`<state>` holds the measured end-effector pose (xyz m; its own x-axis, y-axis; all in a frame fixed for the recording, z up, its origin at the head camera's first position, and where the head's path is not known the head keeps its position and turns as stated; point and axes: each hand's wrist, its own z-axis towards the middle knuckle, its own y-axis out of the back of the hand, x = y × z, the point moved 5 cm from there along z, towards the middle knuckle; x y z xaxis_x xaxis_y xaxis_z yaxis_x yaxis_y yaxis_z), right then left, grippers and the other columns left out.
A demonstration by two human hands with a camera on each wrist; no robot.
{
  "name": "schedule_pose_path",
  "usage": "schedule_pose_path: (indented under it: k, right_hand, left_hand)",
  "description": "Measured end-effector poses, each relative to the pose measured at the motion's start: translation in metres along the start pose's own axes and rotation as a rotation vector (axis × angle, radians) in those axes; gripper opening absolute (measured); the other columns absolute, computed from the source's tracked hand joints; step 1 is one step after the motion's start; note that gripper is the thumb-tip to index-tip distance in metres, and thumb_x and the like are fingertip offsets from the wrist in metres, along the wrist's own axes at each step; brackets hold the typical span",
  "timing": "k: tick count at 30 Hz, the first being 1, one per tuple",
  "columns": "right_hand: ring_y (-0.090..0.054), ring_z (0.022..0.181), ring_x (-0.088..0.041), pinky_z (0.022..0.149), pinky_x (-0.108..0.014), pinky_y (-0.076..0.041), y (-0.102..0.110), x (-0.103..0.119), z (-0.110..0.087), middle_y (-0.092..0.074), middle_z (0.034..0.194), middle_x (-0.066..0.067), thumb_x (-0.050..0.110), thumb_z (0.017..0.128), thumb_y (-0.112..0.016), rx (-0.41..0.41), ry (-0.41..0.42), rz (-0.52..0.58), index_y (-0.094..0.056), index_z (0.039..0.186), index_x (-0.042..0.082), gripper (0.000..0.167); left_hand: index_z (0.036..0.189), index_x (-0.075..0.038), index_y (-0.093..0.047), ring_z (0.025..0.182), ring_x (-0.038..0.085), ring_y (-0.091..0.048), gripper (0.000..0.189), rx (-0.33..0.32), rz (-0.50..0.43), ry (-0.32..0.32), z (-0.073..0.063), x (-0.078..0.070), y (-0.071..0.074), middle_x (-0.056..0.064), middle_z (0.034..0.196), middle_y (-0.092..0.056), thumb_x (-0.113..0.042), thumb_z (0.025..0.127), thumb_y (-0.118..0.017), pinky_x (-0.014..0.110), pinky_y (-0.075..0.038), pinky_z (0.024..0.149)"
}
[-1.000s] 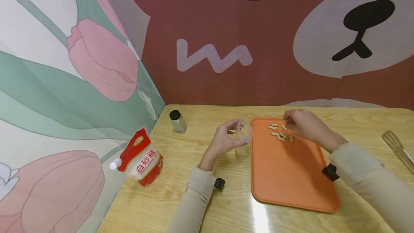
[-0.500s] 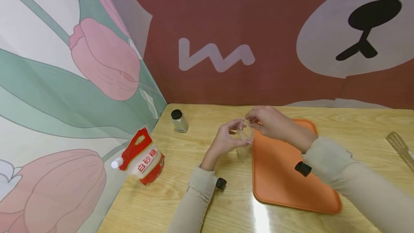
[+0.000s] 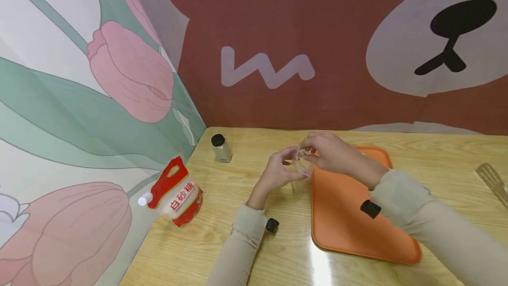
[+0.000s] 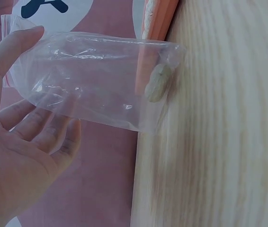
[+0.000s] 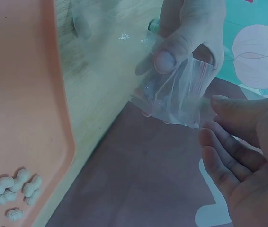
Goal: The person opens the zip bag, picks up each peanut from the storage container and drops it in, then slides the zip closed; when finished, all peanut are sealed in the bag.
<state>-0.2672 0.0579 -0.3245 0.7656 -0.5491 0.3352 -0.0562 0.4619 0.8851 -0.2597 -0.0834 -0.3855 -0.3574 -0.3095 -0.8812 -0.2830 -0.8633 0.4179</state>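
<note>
My left hand [image 3: 278, 171] holds a clear zip bag [image 4: 96, 71] near its mouth, thumb on one side and fingers on the other. One unshelled peanut [image 4: 158, 82] lies at the bottom of the bag. Right at the bag's mouth is my right hand [image 3: 331, 151], its thumb and bent fingertips slightly apart, with no peanut seen between them. Several peanuts [image 5: 15, 182] lie on the orange tray [image 3: 349, 215] in the right wrist view; in the head view my right arm hides most of them.
A jar with a black lid [image 3: 221, 148] stands at the back left of the wooden table [image 3: 285, 255]. Closer to me on the left is a red and white sugar pouch [image 3: 180, 193] with a spout. A slotted turner [image 3: 492, 180] lies at the far right.
My right hand has come left from the peanuts on the tray to the bag's mouth, and its fingertips have loosened there. My left hand keeps the bag in nearly the same place.
</note>
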Motion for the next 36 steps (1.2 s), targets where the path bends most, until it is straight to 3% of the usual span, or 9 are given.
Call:
schedule_pose_path:
  k: [6, 13, 17, 21, 28, 30, 32, 36]
  right_hand:
    - [-0.066, 0.083, -0.027, 0.070, -0.039, -0.056, -0.002, 0.000, 0.000, -0.066, 0.092, -0.010, -0.001, 0.083, -0.078, 0.024, -0.019, 0.004, -0.072, 0.109, -0.004, 0.027]
    - [-0.067, 0.083, -0.027, 0.072, -0.041, -0.056, 0.000, -0.003, -0.006, -0.067, 0.093, -0.010, -0.003, 0.082, -0.078, 0.011, -0.035, 0.008, -0.073, 0.107, -0.004, 0.026]
    - [-0.066, 0.084, -0.026, 0.072, -0.042, -0.056, 0.004, -0.012, -0.014, -0.067, 0.096, -0.010, -0.002, 0.082, -0.078, 0.010, -0.092, -0.007, -0.073, 0.107, -0.001, 0.025]
    - [-0.065, 0.085, -0.026, 0.072, -0.042, -0.055, 0.008, -0.029, -0.028, -0.067, 0.095, -0.008, 0.002, 0.084, -0.079, 0.015, -0.177, -0.041, -0.073, 0.108, 0.000, 0.025]
    - [-0.065, 0.080, -0.030, 0.070, -0.048, -0.053, 0.007, -0.081, -0.060, -0.069, 0.095, -0.019, 0.010, 0.089, -0.073, 0.028, -0.407, -0.047, -0.069, 0.109, -0.010, 0.028]
    - [-0.065, 0.076, -0.028, 0.069, -0.049, -0.053, 0.004, -0.095, -0.068, -0.069, 0.094, -0.021, 0.010, 0.090, -0.071, 0.035, -0.454, -0.038, -0.068, 0.109, -0.012, 0.029]
    - [-0.062, 0.065, -0.025, 0.061, -0.045, -0.052, -0.001, -0.108, -0.077, -0.068, 0.083, -0.019, 0.010, 0.091, -0.069, 0.053, -0.493, -0.023, -0.069, 0.101, -0.012, 0.024]
    - [-0.049, 0.049, -0.014, 0.049, -0.033, -0.042, -0.015, -0.127, -0.095, -0.063, 0.066, -0.007, 0.012, 0.093, -0.066, 0.072, -0.560, 0.000, -0.069, 0.092, -0.009, 0.021]
  left_hand:
    - [0.139, 0.004, -0.052, 0.114, 0.034, -0.058, 0.069, 0.009, 0.004, -0.002, 0.002, 0.004, -0.001, 0.018, 0.123, -0.066, -0.003, 0.078, -0.083, 0.054, -0.046, 0.096]
    - [0.143, -0.004, -0.051, 0.116, 0.030, -0.057, 0.073, 0.012, 0.019, -0.010, 0.012, 0.035, -0.009, 0.015, 0.126, -0.066, -0.007, 0.078, -0.085, 0.051, -0.046, 0.096]
    - [0.142, -0.007, -0.053, 0.114, 0.021, -0.058, 0.074, 0.012, 0.010, -0.018, 0.014, 0.042, -0.010, 0.015, 0.126, -0.066, -0.012, 0.077, -0.087, 0.052, -0.046, 0.096]
    - [0.141, -0.003, -0.054, 0.111, 0.016, -0.059, 0.073, 0.004, 0.008, -0.034, 0.013, 0.041, -0.010, 0.015, 0.124, -0.067, -0.015, 0.077, -0.087, 0.049, -0.047, 0.094]
    - [0.140, 0.003, -0.052, 0.116, 0.034, -0.057, 0.068, 0.016, 0.006, -0.007, -0.001, 0.000, -0.003, 0.019, 0.124, -0.066, -0.003, 0.079, -0.082, 0.053, -0.045, 0.096]
    - [0.140, 0.003, -0.052, 0.116, 0.035, -0.057, 0.068, 0.018, 0.006, -0.007, -0.001, 0.000, -0.003, 0.018, 0.124, -0.066, -0.003, 0.080, -0.082, 0.053, -0.045, 0.096]
    - [0.141, 0.003, -0.051, 0.117, 0.036, -0.057, 0.069, 0.020, 0.004, -0.007, 0.000, 0.002, -0.004, 0.018, 0.124, -0.066, -0.003, 0.080, -0.082, 0.055, -0.045, 0.096]
    - [0.143, 0.002, -0.049, 0.118, 0.036, -0.056, 0.072, 0.018, 0.005, -0.007, 0.006, 0.020, -0.008, 0.018, 0.125, -0.065, -0.003, 0.079, -0.083, 0.057, -0.044, 0.096]
